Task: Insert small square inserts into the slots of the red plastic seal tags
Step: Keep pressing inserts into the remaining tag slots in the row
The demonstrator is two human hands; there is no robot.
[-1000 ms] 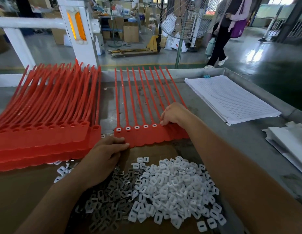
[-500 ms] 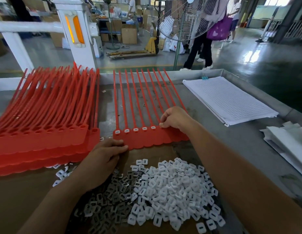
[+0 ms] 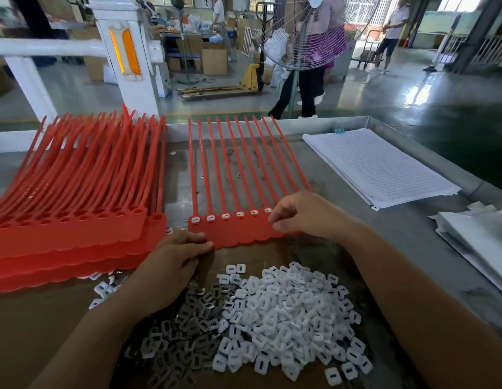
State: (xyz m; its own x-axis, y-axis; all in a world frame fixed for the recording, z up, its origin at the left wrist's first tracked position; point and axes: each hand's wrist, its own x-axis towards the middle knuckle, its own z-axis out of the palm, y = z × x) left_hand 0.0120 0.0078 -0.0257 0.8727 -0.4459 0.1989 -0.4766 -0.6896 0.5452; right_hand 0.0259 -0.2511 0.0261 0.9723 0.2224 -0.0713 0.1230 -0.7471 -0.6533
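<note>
**Tag strip lies with tails pointing far**

Red seal tag strip (image 3: pixel 238 231) mid-bench, long axis near–far, heads near, six slots filled white. Left hand (image 3: pixel 171 265) flat, straight fingers pressing near-left corner. Right hand (image 3: pixel 303 214) curled over right-end heads; contents unclear. White inserts (image 3: pixel 286 313) heaped near on cardboard (image 3: pixel 33 332).

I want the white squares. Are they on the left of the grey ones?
No, the white squares are piled to the right of the grey ones.

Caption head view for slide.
Six inserts seated in red tag strip; left hand touches its edge, right hand beside the sixth.
</note>
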